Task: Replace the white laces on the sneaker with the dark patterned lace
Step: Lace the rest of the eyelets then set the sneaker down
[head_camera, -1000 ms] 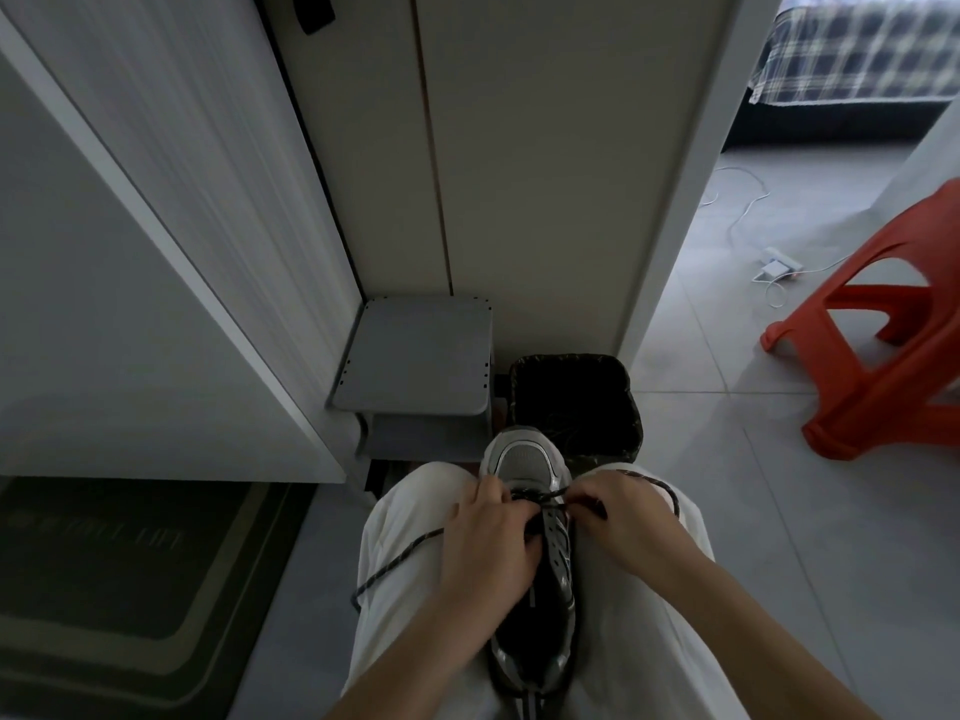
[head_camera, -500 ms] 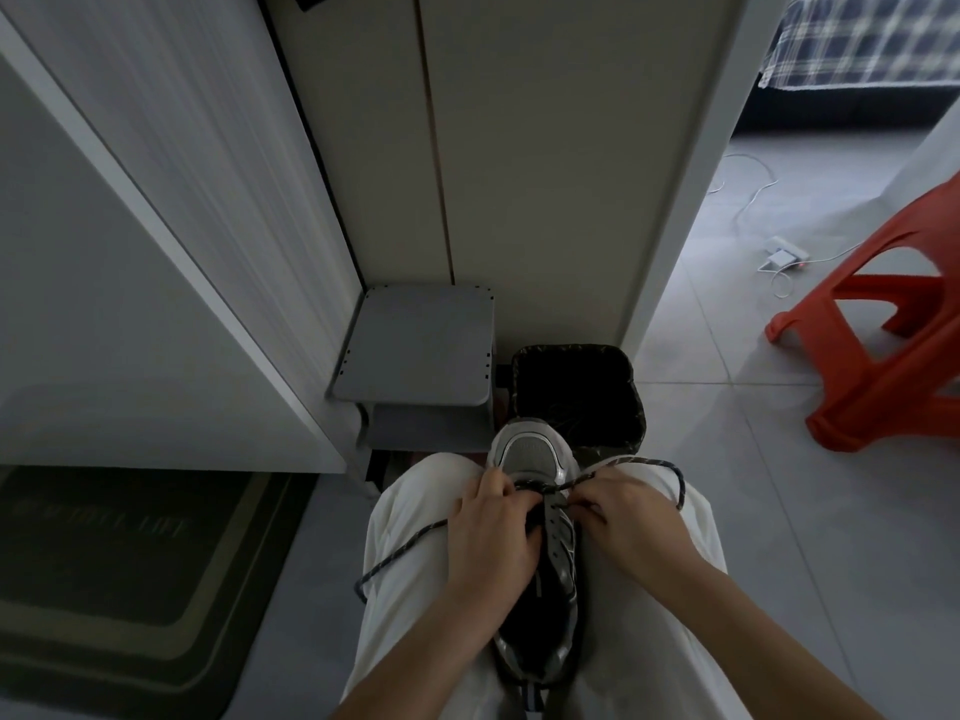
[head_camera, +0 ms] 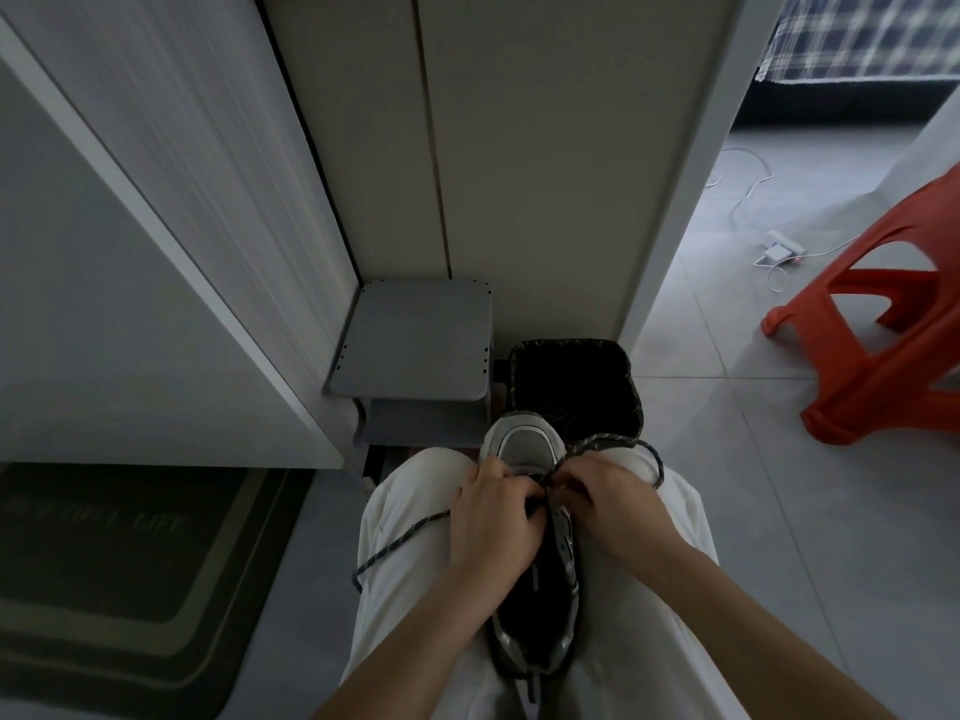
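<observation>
A grey and black sneaker [head_camera: 524, 449] lies between my knees on my white trousers, toe pointing away. The dark patterned lace [head_camera: 400, 543] crosses the eyelets near the toe; one end trails left over my thigh, the other loops right over my knee. My left hand [head_camera: 493, 517] grips the sneaker's left side with fingers at the eyelets. My right hand [head_camera: 602, 498] pinches the lace at the right eyelets. No white lace shows.
A black-lined bin [head_camera: 574, 387] stands just past the toe, a small grey stool [head_camera: 415, 340] to its left. An orange plastic stool [head_camera: 893, 324] is on the floor at right, a dark doormat [head_camera: 114, 574] at left. White cabinet doors rise ahead.
My right hand has drawn in closer to the eyelets and the lace loop over my right knee has grown. The left hand and sneaker stay put.
</observation>
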The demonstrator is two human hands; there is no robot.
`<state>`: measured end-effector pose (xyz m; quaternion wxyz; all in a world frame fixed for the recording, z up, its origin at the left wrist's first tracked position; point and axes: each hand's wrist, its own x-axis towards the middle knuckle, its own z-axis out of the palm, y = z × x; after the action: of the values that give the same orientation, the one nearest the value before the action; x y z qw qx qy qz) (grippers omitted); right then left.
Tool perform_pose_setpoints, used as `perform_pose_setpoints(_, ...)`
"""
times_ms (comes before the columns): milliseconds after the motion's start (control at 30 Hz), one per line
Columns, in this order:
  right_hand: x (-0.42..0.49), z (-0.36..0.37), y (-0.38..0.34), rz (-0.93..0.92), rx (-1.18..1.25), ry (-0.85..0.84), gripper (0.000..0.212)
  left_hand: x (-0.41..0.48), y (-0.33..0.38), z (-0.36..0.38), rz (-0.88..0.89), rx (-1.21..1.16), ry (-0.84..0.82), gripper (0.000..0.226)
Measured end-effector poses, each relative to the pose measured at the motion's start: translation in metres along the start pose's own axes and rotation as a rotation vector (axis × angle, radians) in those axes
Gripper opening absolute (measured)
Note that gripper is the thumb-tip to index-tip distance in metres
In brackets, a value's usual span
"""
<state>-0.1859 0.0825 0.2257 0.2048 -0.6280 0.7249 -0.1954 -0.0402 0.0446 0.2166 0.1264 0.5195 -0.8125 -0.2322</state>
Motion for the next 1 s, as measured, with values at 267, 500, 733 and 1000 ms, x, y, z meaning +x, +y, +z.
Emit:
perform_pose_setpoints(267, -0.008, 0.007, -0.001, 0.036, 0.052, 0.068, 0.018, 0.005, -0.003, 0.002, -0.012, -0.023, -0.010, 0.011)
perform_pose_setpoints(500, -0.030, 0.013, -0.004, 0.116, -0.072, 0.123, 0.059, -0.003, -0.007, -0.006, -0.154, -0.305, 0.011, 0.025)
perform_pose_setpoints(733, -0.028, 0.012, -0.002, 0.147, -0.066, 0.153, 0.059, -0.035, -0.075, -0.063, -0.592, -0.573, 0.104, 0.008)
perform_pose_setpoints(1000, -0.031, 0.020, -0.009, 0.081, -0.073, 0.139, 0.050, -0.046, -0.070, -0.057, -0.373, 0.014, -0.129, 0.012)
